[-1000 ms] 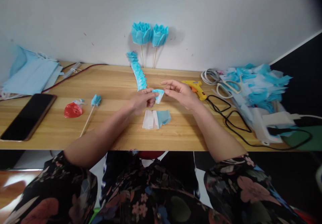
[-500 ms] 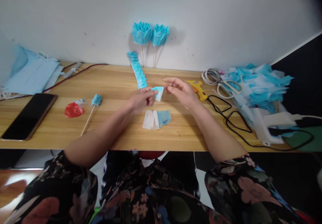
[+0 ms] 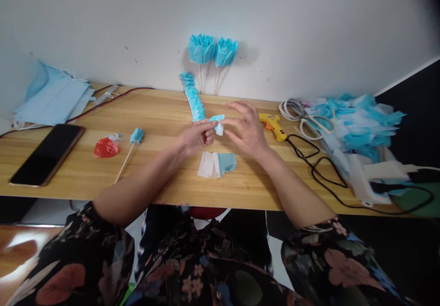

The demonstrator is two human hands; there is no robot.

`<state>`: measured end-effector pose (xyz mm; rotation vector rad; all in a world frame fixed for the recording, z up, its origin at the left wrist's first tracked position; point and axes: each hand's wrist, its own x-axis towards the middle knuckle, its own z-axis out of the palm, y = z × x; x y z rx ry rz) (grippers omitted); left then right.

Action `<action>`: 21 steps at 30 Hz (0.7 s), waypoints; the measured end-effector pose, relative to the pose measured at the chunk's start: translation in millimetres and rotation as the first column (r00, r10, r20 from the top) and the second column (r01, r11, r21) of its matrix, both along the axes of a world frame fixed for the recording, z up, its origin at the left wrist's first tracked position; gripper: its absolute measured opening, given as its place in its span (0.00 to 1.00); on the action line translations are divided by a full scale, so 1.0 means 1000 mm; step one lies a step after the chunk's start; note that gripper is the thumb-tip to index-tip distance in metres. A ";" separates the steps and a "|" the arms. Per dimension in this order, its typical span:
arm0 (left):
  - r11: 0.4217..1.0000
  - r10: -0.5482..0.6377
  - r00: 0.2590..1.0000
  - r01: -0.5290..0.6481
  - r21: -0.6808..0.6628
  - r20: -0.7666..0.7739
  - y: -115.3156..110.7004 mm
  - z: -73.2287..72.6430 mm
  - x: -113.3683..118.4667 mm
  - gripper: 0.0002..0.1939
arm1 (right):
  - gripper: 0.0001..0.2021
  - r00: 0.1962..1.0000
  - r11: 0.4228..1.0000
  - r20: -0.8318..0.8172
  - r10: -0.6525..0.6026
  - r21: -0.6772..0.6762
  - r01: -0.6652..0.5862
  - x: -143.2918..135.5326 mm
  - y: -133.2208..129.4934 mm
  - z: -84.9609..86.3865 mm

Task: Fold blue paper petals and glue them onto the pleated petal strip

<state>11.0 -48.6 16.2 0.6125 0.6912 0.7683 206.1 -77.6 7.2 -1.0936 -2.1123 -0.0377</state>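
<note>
My left hand [image 3: 198, 136] pinches a small blue and white piece of fabric [image 3: 219, 126] between thumb and fingers. On its right side, my right hand [image 3: 248, 130] has its fingers spread, with a fingertip at or very near the piece's edge; whether they touch I cannot tell. Below the hands, flat white and blue fabric pieces [image 3: 216, 164] lie on the wooden table [image 3: 165, 186]. Just beyond my left hand runs a row of overlapping blue folded petals [image 3: 194, 99]. Two blue fabric flowers [image 3: 201, 49] on thin sticks lean against the wall.
At left are a phone [image 3: 48, 154], a red plastic scrap [image 3: 106, 147], a stick with a small blue bud [image 3: 136, 135] and stacked blue masks [image 3: 55, 97]. On the right lie a yellow glue gun [image 3: 274, 126], white-handled scissors [image 3: 316, 127], a blue scrap pile [image 3: 357, 122] and a power strip [image 3: 366, 182].
My right hand's fingers have spread apart beside the small fabric piece. The piece has tilted slightly in my left hand. The whole view has shifted a little.
</note>
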 end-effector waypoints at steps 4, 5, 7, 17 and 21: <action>1.000 0.019 1.000 -0.019 0.005 -0.005 -0.001 -0.001 0.002 0.17 | 0.10 0.999 0.998 0.032 0.017 0.066 -0.019 -0.001 0.003 -0.007; 1.000 0.016 1.000 -0.016 0.019 -0.007 -0.001 -0.001 0.002 0.17 | 0.09 0.999 0.997 0.035 0.019 0.078 -0.022 -0.001 0.004 -0.008; 0.998 0.008 1.000 -0.007 0.062 -0.013 -0.001 -0.002 0.003 0.18 | 0.06 0.999 0.995 0.031 0.015 0.096 -0.018 -0.002 0.004 -0.011; 0.977 0.097 0.994 -0.086 0.195 -0.051 0.002 -0.008 0.003 0.18 | 0.06 0.997 0.994 -0.062 0.050 0.096 -0.044 -0.005 0.003 -0.012; 0.973 0.120 0.992 -0.109 0.204 -0.044 0.002 -0.006 0.002 0.18 | 0.07 0.992 0.998 -0.120 0.034 0.063 -0.026 -0.006 0.001 -0.011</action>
